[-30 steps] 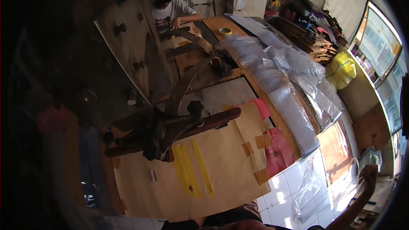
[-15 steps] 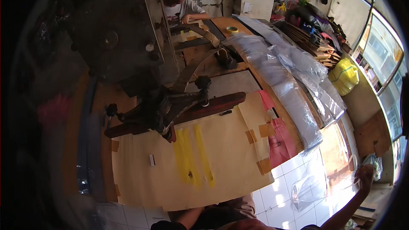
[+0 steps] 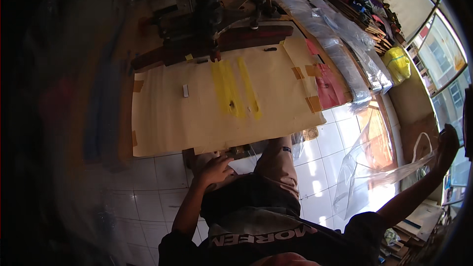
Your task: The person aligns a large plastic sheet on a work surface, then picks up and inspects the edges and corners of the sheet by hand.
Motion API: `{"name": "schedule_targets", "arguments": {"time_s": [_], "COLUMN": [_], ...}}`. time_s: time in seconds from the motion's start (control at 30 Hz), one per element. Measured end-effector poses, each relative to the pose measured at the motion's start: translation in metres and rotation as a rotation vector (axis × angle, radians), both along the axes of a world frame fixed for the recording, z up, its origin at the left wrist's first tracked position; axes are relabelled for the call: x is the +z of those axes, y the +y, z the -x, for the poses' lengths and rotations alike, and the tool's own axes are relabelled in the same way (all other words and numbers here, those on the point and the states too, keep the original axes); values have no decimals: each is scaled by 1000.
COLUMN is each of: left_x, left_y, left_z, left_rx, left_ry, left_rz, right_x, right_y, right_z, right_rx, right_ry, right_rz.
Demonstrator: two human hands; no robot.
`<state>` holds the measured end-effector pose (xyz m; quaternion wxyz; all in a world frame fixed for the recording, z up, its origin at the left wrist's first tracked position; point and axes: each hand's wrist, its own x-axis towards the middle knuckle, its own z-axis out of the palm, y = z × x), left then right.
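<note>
Out at the far right, my right hand (image 3: 447, 147) is closed at the end of a clear plastic sheet (image 3: 362, 180), which hangs in folds over the floor tiles. My left hand (image 3: 217, 170) is above my left thigh with its fingers stretched out and nothing in it. In front of my knees, a brown paper sheet (image 3: 162, 123) covers the table, with yellow streaks (image 3: 224, 88) across its middle. A small white piece (image 3: 185, 91) lies on the paper. Neither hand touches the paper.
A dark machine with a long reddish bar (image 3: 256, 38) stands over the paper's far edge. Red material (image 3: 329, 86) sits at the right corner. Long clear plastic sheets (image 3: 340, 44) cover the table's right side. A yellow bag (image 3: 396, 64) stands by the wall.
The view has tipped down, so the table sits higher in it. My left hand has come into view from under the paper's edge. The plastic is stretched more toward my right hand.
</note>
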<state>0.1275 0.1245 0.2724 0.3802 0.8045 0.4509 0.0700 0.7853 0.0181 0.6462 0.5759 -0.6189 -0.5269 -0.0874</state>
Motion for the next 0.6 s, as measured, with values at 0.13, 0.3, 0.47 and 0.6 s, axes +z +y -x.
{"name": "schedule_targets", "arguments": {"time_s": [0.13, 0.3, 0.47, 0.6], "left_x": [59, 153, 196, 202], "left_y": [-43, -62, -51, -18], "left_z": [19, 12, -13, -48], "left_rx": [-110, -305, 121, 171], "left_ry": [-140, -498, -1115, -1000], "left_rz": [43, 149, -74, 71], "right_x": [27, 32, 1, -3], "right_y": [27, 42, 54, 60], "right_z": [62, 108, 213, 306], "right_rx": [236, 418, 827, 1025], "right_ry": [71, -82, -238, -561], "right_rz": [5, 20, -161, -227]}}
